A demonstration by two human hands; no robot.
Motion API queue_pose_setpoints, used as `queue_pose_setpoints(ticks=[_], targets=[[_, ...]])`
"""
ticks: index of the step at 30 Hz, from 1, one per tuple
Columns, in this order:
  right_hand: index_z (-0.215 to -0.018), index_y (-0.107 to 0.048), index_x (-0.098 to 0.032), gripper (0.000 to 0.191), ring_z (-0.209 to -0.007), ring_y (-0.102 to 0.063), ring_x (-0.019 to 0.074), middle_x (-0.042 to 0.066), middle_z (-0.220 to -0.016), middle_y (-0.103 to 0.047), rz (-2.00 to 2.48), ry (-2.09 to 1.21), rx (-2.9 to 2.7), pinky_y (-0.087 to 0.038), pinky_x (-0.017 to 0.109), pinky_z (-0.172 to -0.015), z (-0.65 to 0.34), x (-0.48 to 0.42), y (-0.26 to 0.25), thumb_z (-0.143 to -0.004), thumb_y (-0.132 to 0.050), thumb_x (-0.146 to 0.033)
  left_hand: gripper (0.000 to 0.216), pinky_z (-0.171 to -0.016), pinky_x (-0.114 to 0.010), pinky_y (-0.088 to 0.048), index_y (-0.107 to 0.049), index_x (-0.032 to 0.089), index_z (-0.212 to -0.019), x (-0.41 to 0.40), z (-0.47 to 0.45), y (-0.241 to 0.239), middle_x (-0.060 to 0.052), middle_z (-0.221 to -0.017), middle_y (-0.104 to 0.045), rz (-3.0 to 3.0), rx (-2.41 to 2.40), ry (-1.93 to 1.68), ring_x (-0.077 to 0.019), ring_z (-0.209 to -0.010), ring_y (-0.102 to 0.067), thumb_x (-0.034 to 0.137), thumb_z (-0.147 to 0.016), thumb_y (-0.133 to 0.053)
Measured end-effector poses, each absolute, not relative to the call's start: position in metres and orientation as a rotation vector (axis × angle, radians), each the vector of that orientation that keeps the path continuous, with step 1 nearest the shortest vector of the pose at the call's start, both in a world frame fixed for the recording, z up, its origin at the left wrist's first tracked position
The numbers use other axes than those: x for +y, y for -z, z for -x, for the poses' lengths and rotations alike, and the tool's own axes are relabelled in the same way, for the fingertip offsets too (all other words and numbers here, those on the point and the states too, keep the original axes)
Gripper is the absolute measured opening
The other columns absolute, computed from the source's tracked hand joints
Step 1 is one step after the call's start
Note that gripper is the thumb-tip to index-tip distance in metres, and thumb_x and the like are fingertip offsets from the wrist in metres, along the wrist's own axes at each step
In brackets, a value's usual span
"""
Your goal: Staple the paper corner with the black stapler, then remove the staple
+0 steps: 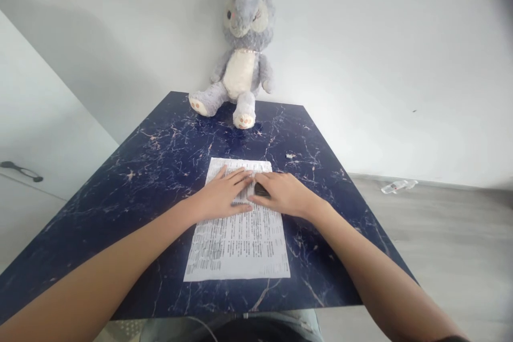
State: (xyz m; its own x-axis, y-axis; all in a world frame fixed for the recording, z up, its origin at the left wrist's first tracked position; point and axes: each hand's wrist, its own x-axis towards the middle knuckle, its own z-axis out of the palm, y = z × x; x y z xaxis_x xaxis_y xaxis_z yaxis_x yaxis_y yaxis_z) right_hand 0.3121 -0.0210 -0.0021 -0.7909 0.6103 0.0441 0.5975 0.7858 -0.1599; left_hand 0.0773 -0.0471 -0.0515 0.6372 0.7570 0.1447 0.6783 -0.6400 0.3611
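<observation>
A printed sheet of paper (248, 262) lies on the dark blue marble-patterned table (152, 181). My left hand (224, 195) rests flat on the sheet's upper left part, fingers spread and pointing right. From the other side, my right hand (286, 192) curls its thumb and fingers round a small dark object (261, 190) on the sheet. Most of that object is hidden by the hand, so its kind cannot be made out. The fingertips of both hands nearly meet over the print.
A grey plush rabbit (242, 69) sits at the table's far edge against the wall. A small white piece (290, 156) lies beyond my right hand. Clear plastic packaging (398, 186) is on the floor at right. A white cabinet with a dark handle (22, 171) stands at left.
</observation>
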Motion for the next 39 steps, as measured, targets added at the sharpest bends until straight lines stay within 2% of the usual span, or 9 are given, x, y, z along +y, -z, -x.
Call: queue_pose_setpoints(ticks=[8,12,16,20,28,32,34,36,39], targets=[[-0.098,-0.062,-0.024,0.015,-0.068,-0.061,0.0205,0.006,-0.085,-0.07,0.999,-0.677,-2.914,-0.039,0.033,-0.059,-0.371,0.013,-0.019,-0.092,-0.061,-0.037,0.077,-0.129,-0.057,-0.006,-0.03,0.037,-0.161,-0.047,-0.075,0.051,-0.003,-0.169,-0.03,-2.574,1.159,-0.386,-0.0319,-0.157,-0.025,0.066,-0.095,-0.056],[-0.092,-0.063,-0.022,0.018,-0.062,-0.06,0.021,0.007,-0.075,-0.067,1.348,-0.489,-2.659,-0.04,0.035,-0.056,-0.383,0.023,-0.023,-0.088,-0.064,-0.039,0.075,-0.128,-0.056,-0.013,-0.038,0.035,-0.157,-0.046,-0.076,0.049,-0.005,-0.166,-0.037,-2.56,1.156,-0.416,-0.0322,-0.154,-0.031,0.068,-0.093,-0.057],[-0.092,-0.062,-0.021,0.016,-0.062,-0.062,0.0207,0.008,-0.076,-0.069,1.447,-0.512,-2.227,-0.044,0.034,-0.054,-0.344,0.009,-0.019,-0.091,-0.058,-0.036,0.041,-0.114,-0.044,-0.039,-0.063,0.024,-0.127,-0.043,-0.072,0.038,-0.008,-0.139,-0.064,-2.402,1.333,-0.814,-0.0261,-0.131,-0.056,0.051,-0.106,-0.042],[-0.095,-0.059,-0.02,0.013,-0.075,-0.067,0.0241,0.012,-0.089,-0.073,1.485,-0.549,-2.277,-0.048,0.035,-0.061,-0.278,-0.015,0.001,-0.089,-0.058,-0.031,0.034,-0.089,-0.035,-0.049,-0.062,0.02,-0.091,-0.039,-0.059,0.025,-0.006,-0.095,-0.067,-2.174,1.563,-1.322,-0.0204,-0.093,-0.064,0.034,-0.108,-0.036],[-0.092,-0.058,-0.02,0.019,-0.073,-0.066,0.0278,0.015,-0.086,-0.072,1.699,-0.323,-2.343,-0.04,0.033,-0.055,-0.299,-0.027,0.019,-0.09,-0.062,-0.038,0.031,-0.085,-0.034,-0.048,-0.061,0.021,-0.084,-0.034,-0.05,0.026,-0.004,-0.085,-0.064,-2.139,1.567,-1.367,-0.0192,-0.083,-0.061,0.03,-0.106,-0.04],[-0.093,-0.061,-0.021,0.046,-0.072,-0.066,0.0236,0.008,-0.082,-0.07,1.576,-0.618,-2.106,-0.046,0.031,-0.058,-0.365,-0.016,0.025,-0.098,-0.047,-0.064,0.032,-0.083,-0.032,-0.048,-0.061,0.021,-0.083,-0.029,-0.049,0.03,-0.003,-0.083,-0.063,-2.109,1.525,-1.366,-0.0184,-0.081,-0.06,0.031,-0.105,-0.041],[-0.099,-0.064,-0.02,0.058,-0.077,-0.068,0.0241,0.008,-0.089,-0.07,1.498,-0.615,-1.943,-0.053,0.034,-0.064,-0.39,0.002,0.031,-0.102,-0.031,-0.068,0.033,-0.079,-0.031,-0.046,-0.06,0.02,-0.081,-0.027,-0.047,0.032,-0.002,-0.082,-0.062,-2.079,1.526,-1.399,-0.0176,-0.078,-0.059,0.031,-0.105,-0.041],[-0.113,-0.065,-0.018,0.057,-0.104,-0.068,0.0292,0.014,-0.112,-0.069,1.445,-0.37,-1.959,-0.056,0.041,-0.086,-0.402,0.025,0.041,-0.103,-0.032,-0.063,0.034,-0.071,-0.03,-0.043,-0.055,0.02,-0.075,-0.026,-0.046,0.033,-0.001,-0.075,-0.058,-2.052,1.551,-1.435,-0.0161,-0.071,-0.056,0.031,-0.105,-0.042],[-0.143,-0.054,-0.014,0.058,-0.146,-0.043,0.0335,0.02,-0.155,-0.046,1.339,-0.212,-2.343,-0.038,0.049,-0.118,-0.391,0.058,0.063,-0.103,-0.038,-0.053,0.045,-0.056,-0.029,-0.031,-0.035,0.02,-0.06,-0.031,-0.049,0.034,0.003,-0.057,-0.039,-2.105,1.536,-1.462,-0.0123,-0.053,-0.04,0.03,-0.103,-0.046]])
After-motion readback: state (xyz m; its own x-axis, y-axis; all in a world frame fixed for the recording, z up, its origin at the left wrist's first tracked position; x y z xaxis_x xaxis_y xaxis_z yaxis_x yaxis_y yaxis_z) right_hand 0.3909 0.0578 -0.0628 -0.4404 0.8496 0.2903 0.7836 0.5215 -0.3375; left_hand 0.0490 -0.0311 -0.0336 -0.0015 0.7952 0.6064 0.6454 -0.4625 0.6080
